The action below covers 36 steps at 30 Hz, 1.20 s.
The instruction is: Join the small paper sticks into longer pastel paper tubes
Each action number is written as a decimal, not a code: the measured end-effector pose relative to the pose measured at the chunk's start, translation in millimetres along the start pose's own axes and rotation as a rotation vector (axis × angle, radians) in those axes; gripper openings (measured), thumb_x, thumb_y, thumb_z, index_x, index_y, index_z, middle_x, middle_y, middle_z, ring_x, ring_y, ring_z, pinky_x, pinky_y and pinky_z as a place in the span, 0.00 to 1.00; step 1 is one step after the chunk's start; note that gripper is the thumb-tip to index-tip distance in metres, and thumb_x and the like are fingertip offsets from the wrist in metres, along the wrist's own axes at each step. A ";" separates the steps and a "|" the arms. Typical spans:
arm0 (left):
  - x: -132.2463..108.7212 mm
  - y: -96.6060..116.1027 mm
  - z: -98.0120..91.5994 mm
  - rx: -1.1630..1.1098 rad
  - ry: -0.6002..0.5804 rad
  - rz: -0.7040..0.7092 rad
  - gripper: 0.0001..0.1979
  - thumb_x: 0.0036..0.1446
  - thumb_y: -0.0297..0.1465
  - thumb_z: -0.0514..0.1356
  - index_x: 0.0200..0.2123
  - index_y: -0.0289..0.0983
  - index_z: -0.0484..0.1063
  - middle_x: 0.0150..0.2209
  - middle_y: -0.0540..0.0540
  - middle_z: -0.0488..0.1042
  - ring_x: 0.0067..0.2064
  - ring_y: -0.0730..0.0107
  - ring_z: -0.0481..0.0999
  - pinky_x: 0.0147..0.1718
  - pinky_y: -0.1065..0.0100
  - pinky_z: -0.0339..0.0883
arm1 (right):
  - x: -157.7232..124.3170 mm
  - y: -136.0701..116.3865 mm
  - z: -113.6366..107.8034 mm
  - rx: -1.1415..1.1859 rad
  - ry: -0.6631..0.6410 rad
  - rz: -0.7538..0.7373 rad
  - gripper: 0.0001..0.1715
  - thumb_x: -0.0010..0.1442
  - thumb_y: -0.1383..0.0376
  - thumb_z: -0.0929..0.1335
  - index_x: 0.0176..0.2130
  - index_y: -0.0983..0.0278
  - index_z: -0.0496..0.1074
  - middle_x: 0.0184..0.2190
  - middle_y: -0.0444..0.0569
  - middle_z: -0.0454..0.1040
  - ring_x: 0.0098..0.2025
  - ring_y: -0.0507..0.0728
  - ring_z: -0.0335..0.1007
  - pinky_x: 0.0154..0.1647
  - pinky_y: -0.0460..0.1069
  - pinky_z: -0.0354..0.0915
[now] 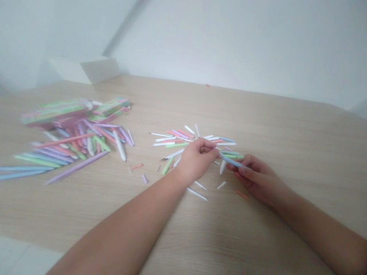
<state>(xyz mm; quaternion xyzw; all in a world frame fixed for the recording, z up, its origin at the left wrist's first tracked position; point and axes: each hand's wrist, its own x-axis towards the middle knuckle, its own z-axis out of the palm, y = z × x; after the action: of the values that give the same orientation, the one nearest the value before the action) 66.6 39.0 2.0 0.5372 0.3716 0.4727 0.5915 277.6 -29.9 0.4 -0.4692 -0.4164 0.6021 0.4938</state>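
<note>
Over a loose pile of pen parts, my right hand (255,177) grips a light blue pen barrel (231,160) that points up and left. My left hand (199,154) is closed in a pinch at the barrel's far end; what sits between its fingertips is too small and blurred to name. Below and around both hands lie white pen refills (197,194), green barrels (168,167) and coral, lilac and white pieces. A small white cap-like piece (221,185) and a thin orange piece (241,194) rest near my right hand.
At left is a heap of pastel pens (77,143), with printed pen boxes (57,112) behind it. A lilac cap (145,178) lies between the two piles. Farther back, a white box (86,69) stands by the wall on the wooden table (272,122).
</note>
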 end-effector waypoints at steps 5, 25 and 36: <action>-2.7 1.1 0.6 0.068 -0.030 -0.006 0.07 0.56 0.31 0.67 0.37 0.35 0.74 0.33 0.48 0.79 0.35 0.72 0.78 0.39 0.70 0.71 | 0.1 -0.2 1.1 -0.002 -0.012 -0.001 0.13 0.57 0.63 0.78 0.32 0.59 0.71 0.42 0.44 0.83 0.45 0.50 0.79 0.40 0.40 0.72; -23.3 1.8 20.4 -0.033 -0.152 0.146 0.12 0.62 0.30 0.63 0.49 0.38 0.77 0.45 0.42 0.82 0.44 0.66 0.82 0.47 0.64 0.76 | -10.5 5.6 16.2 -0.074 -0.039 0.074 0.15 0.57 0.57 0.78 0.40 0.57 0.72 0.38 0.45 0.81 0.41 0.55 0.81 0.41 0.48 0.77; -18.1 10.3 15.6 -0.033 -0.051 0.060 0.18 0.60 0.34 0.66 0.51 0.39 0.68 0.35 0.48 0.81 0.38 0.68 0.81 0.40 0.66 0.74 | -13.0 6.7 14.4 -0.162 -0.199 0.013 0.24 0.59 0.59 0.77 0.53 0.49 0.72 0.46 0.47 0.82 0.48 0.60 0.81 0.52 0.59 0.75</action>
<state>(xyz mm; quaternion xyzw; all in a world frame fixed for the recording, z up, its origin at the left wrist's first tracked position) 74.7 17.0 13.2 0.5502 0.3323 0.4825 0.5950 263.1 -44.4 -1.0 -0.4481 -0.5079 0.6132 0.4065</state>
